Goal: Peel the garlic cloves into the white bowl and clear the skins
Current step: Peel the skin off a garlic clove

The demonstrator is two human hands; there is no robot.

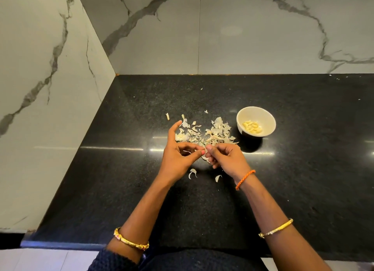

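— Where's the garlic clove (204,158)?
— Pinched between left hand (178,159) and right hand (226,158), just nearside of the skins (204,134).
— The white bowl (256,121)?
— Right of the skins, holding peeled cloves (252,127).

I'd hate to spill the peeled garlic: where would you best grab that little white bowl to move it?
Grip the white bowl by its rim on the near right side, thumb outside and fingers over the edge. It stands upright and open-topped, with the peeled cloves low inside, and the skin pile crowds its left, so the right is probably easiest.
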